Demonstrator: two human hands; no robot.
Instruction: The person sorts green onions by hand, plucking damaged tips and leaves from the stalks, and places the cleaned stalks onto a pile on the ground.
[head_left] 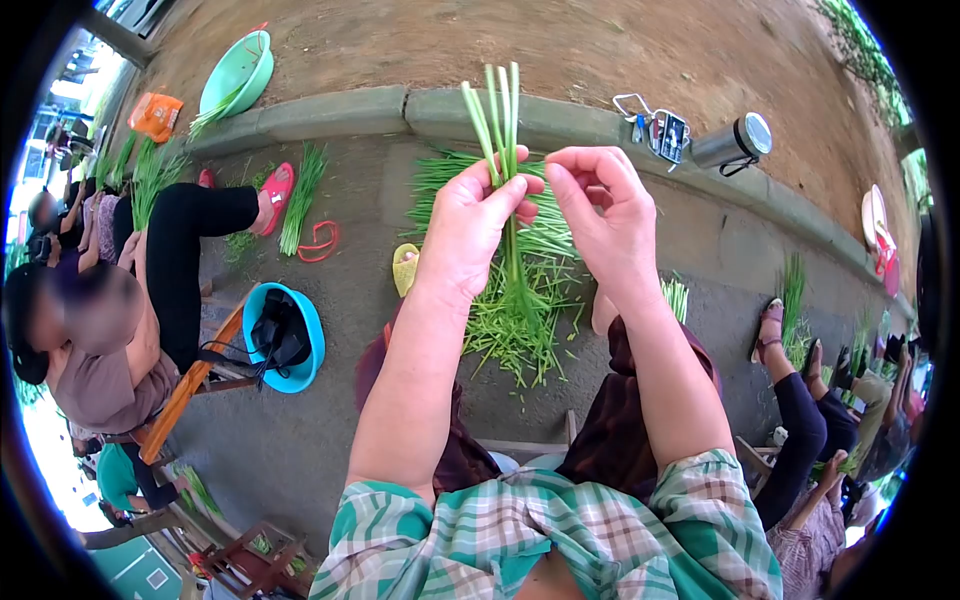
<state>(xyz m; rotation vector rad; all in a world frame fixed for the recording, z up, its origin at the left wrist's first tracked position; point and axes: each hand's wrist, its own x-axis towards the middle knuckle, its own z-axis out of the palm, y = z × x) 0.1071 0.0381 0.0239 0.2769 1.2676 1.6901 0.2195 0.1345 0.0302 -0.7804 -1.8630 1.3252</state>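
Several long green stalks (495, 120) with pale upper ends stand upright in my left hand (477, 207), whose fingers wrap round them. Beside it, my right hand (603, 205) is raised with thumb and forefinger nearly together and the other fingers curled; whether anything lies between its fingertips is too small to tell. The leafy lower ends of the bunch hang over a heap of short green pieces (515, 335) on the ground between my feet. Behind my hands, more long stalks (440, 190) lie spread on the pavement.
A person (120, 370) sits at the left near a blue basin (313, 350) holding a black bag. A green basin (240, 75) and orange bag (155, 117) lie at the upper left. Keys (638, 125) and a steel flask (722, 145) are on the curb. Other people sit at the right.
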